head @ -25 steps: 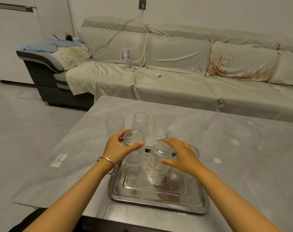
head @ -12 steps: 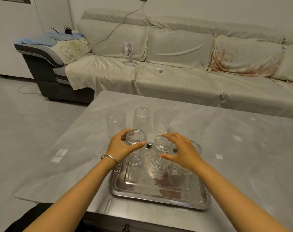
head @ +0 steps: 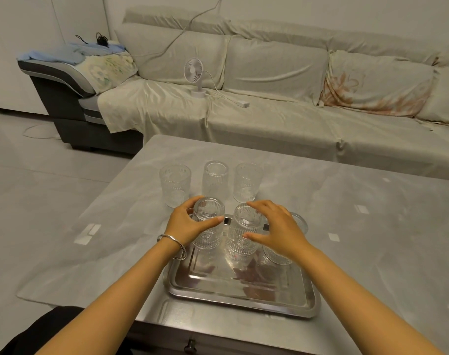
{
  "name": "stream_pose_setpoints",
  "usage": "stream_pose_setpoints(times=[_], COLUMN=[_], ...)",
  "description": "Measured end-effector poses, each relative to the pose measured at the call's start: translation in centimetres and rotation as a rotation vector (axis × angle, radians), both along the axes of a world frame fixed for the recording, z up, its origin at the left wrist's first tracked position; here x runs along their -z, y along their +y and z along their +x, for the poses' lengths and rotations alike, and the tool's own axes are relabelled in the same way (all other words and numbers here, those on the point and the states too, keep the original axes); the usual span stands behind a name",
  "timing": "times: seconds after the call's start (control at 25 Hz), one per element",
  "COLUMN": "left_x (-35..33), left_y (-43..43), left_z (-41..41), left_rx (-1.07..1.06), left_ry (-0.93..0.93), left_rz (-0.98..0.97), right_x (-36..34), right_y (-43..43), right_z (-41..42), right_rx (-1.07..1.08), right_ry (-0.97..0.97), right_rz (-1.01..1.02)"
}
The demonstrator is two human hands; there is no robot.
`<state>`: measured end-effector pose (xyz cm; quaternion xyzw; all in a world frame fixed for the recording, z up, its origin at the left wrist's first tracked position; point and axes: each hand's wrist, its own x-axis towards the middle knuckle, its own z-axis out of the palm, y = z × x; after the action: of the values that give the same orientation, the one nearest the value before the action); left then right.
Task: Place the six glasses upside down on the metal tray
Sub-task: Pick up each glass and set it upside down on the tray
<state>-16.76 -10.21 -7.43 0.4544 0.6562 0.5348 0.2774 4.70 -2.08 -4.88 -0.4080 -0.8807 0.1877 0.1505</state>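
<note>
On the metal tray point(head: 240, 294), my left hand point(head: 186, 224) stays wrapped around one glass point(head: 208, 222), my right hand point(head: 275, 230) spread loosely by the middle glass point(head: 243, 233). Little has shifted this past second. Three glasses point(head: 215, 179) wait behind on the surface point(head: 346, 226) — halfway, I reckon.

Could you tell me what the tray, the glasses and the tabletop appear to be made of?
Tray: polished metal, likely stainless steel; it mirrors the glasses and hands. Glasses, such as the one in the left hand: clear ribbed pressed glass by the look, see-through with bright glints. Tabletop: grey veined slab, stone or sintered stone, with a soft sheen; which one is unclear.
</note>
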Motion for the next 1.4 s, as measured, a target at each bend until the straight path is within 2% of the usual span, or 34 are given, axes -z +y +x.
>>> stream_pose_setpoints(times=[0.6,0.68,0.84,1.0,1.12,1.24,1.4], left_x=[-0.9,-2.0,-4.9,-5.9,-4.9,-3.4,-2.2], left_y=[0.0,0.4,3.2,8.3,11.9,14.2,14.9], left_z=[-0.4,-0.9,-1.7,-2.1,-2.5,-2.9,-3.2], left_rx=[0.088,0.07,0.039,0.075,0.035,0.013,0.015], left_ry=[0.046,0.049,0.077,0.17,0.234,0.192,0.199], left_rz=[-0.082,-0.038,0.074,0.031,-0.043,-0.154,-0.176], right_x=[-0.3,-0.7,-2.9,-4.0,-3.2,-1.6,-0.2], right_y=[-0.1,0.2,2.5,7.8,11.1,13.1,13.6], right_z=[-0.1,0.1,-0.5,-2.5,-4.3,-6.0,-6.8], right_rx=[-0.014,-0.053,-0.037,0.08,0.15,0.151,0.175], right_ry=[-0.017,-0.032,0.129,0.301,0.29,0.275,0.327], right_rz=[0.006,-0.019,-0.105,-0.23,-0.336,-0.39,-0.332])
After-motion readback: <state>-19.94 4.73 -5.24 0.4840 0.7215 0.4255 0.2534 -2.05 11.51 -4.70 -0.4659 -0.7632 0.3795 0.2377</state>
